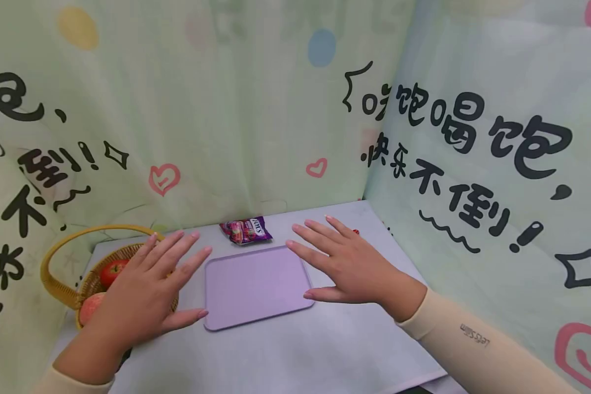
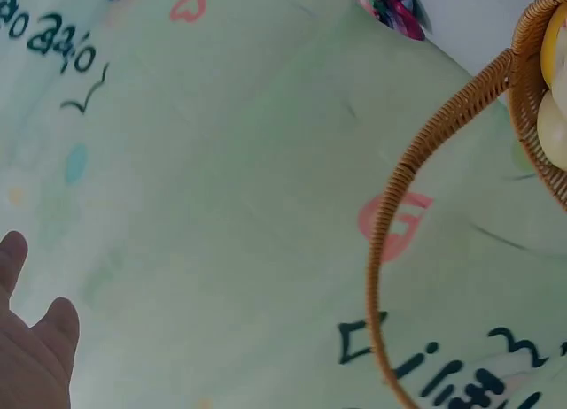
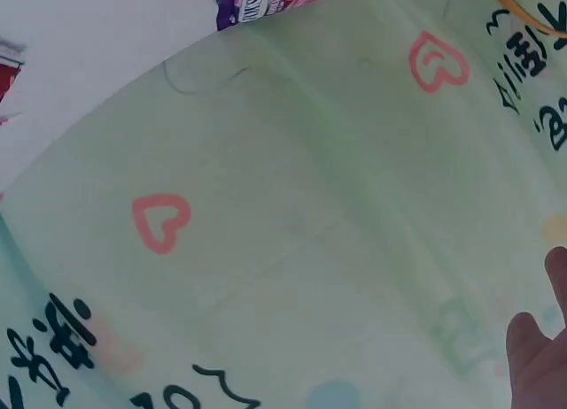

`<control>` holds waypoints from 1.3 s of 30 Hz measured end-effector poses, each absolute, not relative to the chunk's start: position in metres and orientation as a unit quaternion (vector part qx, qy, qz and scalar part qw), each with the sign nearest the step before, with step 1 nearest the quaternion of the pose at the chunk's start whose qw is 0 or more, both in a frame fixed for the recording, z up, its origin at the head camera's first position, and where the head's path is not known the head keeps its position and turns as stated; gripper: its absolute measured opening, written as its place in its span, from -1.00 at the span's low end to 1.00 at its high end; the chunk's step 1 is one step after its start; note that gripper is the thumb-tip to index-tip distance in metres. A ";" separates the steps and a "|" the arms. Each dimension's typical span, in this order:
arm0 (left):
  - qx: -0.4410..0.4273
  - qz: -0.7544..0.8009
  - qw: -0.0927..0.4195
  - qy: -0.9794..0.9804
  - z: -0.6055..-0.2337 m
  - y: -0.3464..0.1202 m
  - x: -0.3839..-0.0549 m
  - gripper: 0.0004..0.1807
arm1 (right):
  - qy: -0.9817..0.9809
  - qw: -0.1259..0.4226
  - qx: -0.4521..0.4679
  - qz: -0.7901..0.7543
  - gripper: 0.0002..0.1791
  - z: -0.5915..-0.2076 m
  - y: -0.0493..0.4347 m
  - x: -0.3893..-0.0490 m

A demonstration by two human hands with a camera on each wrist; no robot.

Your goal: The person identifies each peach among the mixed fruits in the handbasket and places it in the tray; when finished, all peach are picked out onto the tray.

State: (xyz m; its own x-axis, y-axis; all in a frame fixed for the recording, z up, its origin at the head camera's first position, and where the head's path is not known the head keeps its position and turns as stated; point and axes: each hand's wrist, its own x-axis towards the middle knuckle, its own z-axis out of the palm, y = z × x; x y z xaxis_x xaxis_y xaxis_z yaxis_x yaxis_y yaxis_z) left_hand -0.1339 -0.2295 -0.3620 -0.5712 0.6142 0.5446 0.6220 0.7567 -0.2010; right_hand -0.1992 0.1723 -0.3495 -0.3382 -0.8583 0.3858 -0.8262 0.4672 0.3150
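My left hand (image 1: 148, 290) is held up with its fingers spread and nothing in them. It covers part of a wicker basket (image 1: 94, 278) with a tall handle. Inside that basket lie a red apple (image 1: 111, 272) and a pinkish round fruit (image 1: 91, 307). On the right, my right hand (image 1: 352, 265) is likewise raised, fingers spread and bare. Between the two hands a flat purple tray (image 1: 258, 293) lies on the white table. Behind the tray sits a purple snack bag (image 1: 246, 230). In the left wrist view, pale yellowish fruit (image 2: 554, 130) shows in the basket.
Printed curtains (image 1: 256, 109) with black writing and pink hearts enclose the table (image 1: 256, 355) at the back and sides. A small red thing (image 1: 356, 231) is mostly hidden behind the right hand. A red packet (image 3: 7, 76) is cut off at the right wrist view's left edge.
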 end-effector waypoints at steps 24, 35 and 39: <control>-0.075 -0.210 0.232 -0.947 -0.406 -0.297 -0.139 0.28 | -0.899 0.142 0.329 0.252 0.02 -0.418 0.177 -0.253; -0.011 -0.261 0.208 -0.943 -0.439 -0.306 -0.144 0.25 | -0.922 0.067 0.227 0.307 -0.03 -0.466 0.176 -0.265; 0.006 -0.273 0.187 -0.944 -0.452 -0.307 -0.146 0.25 | -0.923 0.046 0.201 0.326 -0.05 -0.485 0.177 -0.265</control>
State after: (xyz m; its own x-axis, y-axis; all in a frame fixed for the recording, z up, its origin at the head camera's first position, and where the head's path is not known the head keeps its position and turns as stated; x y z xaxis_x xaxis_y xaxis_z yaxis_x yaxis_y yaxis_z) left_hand -0.1460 -0.3073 -0.4522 -0.9300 -0.1124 0.3500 0.0915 0.8513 0.5167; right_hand -0.2652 0.1768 -0.4850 -0.9152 -0.3404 0.2155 -0.4003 0.7068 -0.5833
